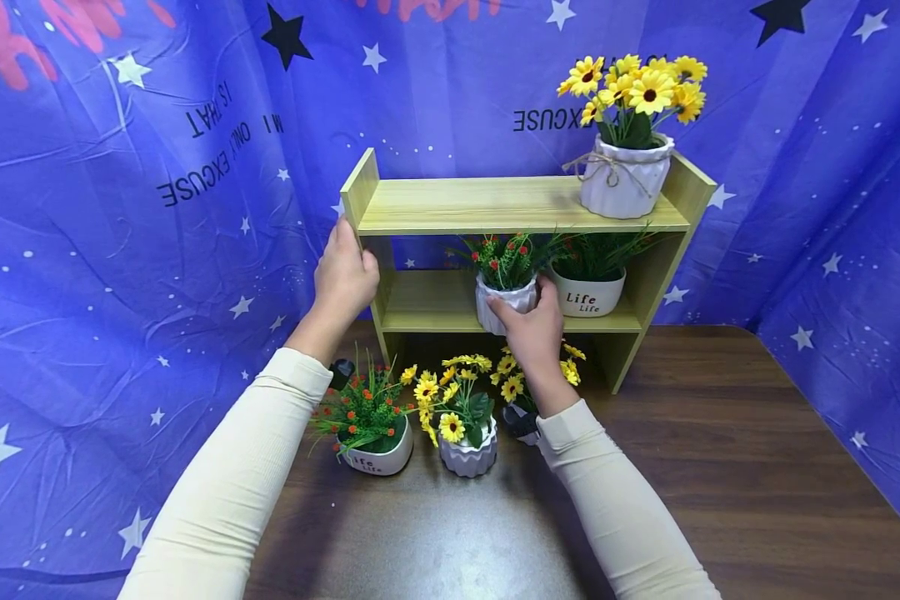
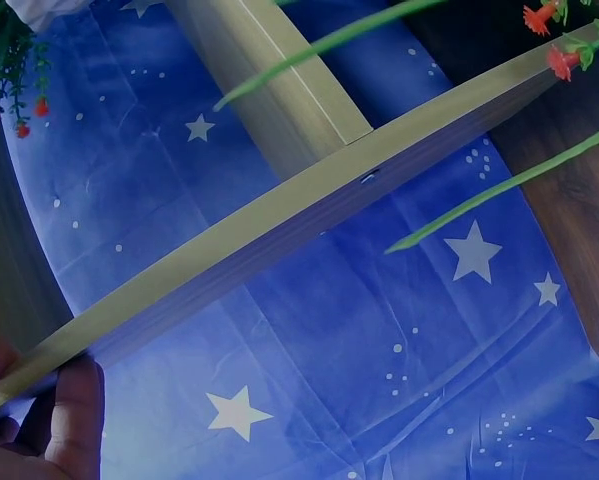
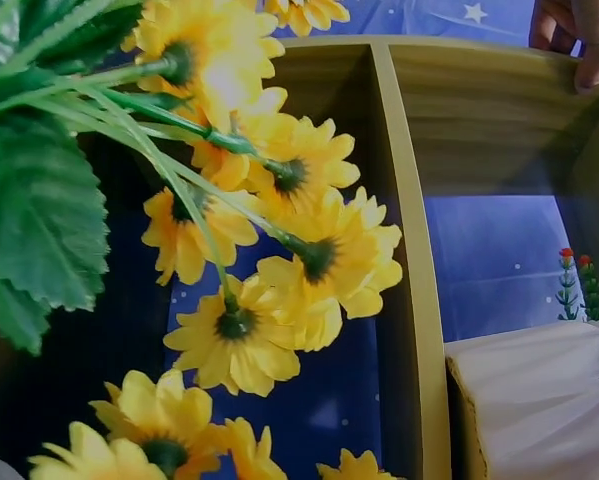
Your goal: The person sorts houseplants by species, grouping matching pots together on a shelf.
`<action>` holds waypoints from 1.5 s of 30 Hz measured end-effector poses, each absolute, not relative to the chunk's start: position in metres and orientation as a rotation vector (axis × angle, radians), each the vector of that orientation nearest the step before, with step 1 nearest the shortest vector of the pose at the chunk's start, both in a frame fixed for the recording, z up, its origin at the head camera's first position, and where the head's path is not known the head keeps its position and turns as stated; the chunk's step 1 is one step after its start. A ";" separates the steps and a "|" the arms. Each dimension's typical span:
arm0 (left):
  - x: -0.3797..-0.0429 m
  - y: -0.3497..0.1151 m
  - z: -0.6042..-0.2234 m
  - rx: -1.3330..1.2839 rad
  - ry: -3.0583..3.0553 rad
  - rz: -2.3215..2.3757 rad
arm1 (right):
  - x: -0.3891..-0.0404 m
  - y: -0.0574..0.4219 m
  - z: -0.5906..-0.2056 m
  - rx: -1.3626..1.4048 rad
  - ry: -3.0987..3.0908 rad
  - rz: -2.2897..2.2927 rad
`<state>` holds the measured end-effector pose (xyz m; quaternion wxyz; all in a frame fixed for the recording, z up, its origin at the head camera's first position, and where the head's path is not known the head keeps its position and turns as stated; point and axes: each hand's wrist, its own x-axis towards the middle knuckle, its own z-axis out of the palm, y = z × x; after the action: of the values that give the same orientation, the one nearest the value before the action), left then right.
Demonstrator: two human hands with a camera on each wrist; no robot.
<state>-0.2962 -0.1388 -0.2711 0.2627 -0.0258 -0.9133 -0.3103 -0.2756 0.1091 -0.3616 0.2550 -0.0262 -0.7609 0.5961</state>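
My left hand [image 1: 345, 275] grips the left side panel of a light wooden shelf [image 1: 457, 205]. In the left wrist view, its fingers [image 2: 76, 415] and thumb lie on either side of the panel edge. On the middle board, my right hand [image 1: 534, 332] holds a white ribbed pot [image 1: 497, 312] with red-flowered greenery [image 1: 504, 260], thumb at the front and fingers at its right side. Part of this white pot [image 3: 539, 385] shows in the right wrist view. Just right of it stands a white oval "Life" pot [image 1: 591, 296] with green leaves.
A white pot tied with twine [image 1: 626, 179] holds yellow flowers on the top board. Before the shelf, on the dark wooden table [image 1: 757, 467], stand an oval red-flowered pot [image 1: 386, 457], a grey ribbed pot [image 1: 468, 458] and a dark pot [image 1: 519, 422], partly behind my right forearm.
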 end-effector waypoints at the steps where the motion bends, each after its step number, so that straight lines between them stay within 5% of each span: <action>1: -0.296 -0.139 -0.271 -0.071 -2.469 -0.839 | -0.277 0.109 -0.361 -0.071 -2.067 1.616; 45: -0.296 -0.139 -0.272 -0.073 -2.463 -0.841 | -0.294 0.110 -0.360 -0.030 -2.016 1.679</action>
<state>-0.2962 -0.1390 -0.2722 0.2656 -0.0270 -0.9119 -0.3115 -0.2938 0.1098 -0.3601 0.2561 -0.0110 -0.7427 0.6186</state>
